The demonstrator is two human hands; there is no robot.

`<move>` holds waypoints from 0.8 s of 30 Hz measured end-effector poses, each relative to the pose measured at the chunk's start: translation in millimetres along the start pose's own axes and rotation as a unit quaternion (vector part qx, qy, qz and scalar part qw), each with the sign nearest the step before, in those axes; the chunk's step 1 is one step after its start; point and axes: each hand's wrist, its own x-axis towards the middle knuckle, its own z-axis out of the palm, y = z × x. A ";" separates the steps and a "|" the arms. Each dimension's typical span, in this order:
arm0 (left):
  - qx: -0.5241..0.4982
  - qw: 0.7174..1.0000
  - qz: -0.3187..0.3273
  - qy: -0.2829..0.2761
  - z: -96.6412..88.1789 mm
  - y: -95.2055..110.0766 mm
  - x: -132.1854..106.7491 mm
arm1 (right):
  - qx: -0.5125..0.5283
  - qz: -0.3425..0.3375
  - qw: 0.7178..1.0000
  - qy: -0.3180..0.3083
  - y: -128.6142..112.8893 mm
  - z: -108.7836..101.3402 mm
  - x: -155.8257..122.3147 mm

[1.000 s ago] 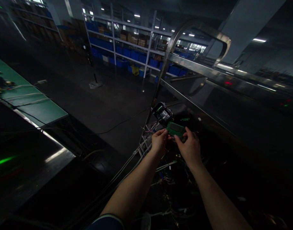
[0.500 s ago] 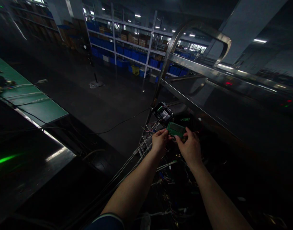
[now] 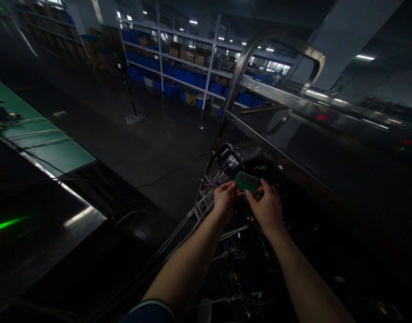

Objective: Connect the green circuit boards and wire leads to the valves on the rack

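Note:
A green circuit board (image 3: 247, 181) with a dark rectangular display is held between my two hands. My left hand (image 3: 225, 196) pinches its left edge, while the fingers of my right hand (image 3: 267, 204) grip its right end and lower edge. Just beyond the board lies an open black housing (image 3: 228, 158) with a pale part inside. Thin coloured wires (image 3: 212, 180) run out beside it, left of my left hand. Behind the board, to the right, a smaller green piece (image 3: 260, 168) shows in the shadow. Below my hands, tangled cables and parts are mostly lost in the dark.
A metal cart frame (image 3: 269, 85) with a curved handle rises beyond my hands. At the left is a green-topped table (image 3: 51, 143) with cables across it. Shelving (image 3: 187, 63) with blue bins and cartons stands at the back. Long pale cables (image 3: 172, 235) pass left of my left forearm.

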 end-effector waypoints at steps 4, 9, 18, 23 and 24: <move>0.009 1.000 0.000 0.004 -0.6 -0.5 0.4 | -0.005 0.006 1.000 -0.010 -0.5 -0.6 0.3; 0.000 1.000 0.003 0.001 -1.1 -1.3 1.1 | -0.004 0.008 1.000 -0.013 -1.4 -0.7 0.6; 0.001 1.000 -0.003 0.000 -1.6 -0.8 1.6 | 0.003 0.014 1.000 -0.012 -2.5 -0.9 0.0; 0.015 1.000 0.002 -0.004 -2.5 -1.3 3.1 | -0.003 0.011 1.000 -0.008 -2.0 0.6 0.2; 0.023 1.000 0.008 -0.012 -4.1 -1.9 2.8 | -0.005 0.010 1.000 -0.008 -2.1 0.9 0.5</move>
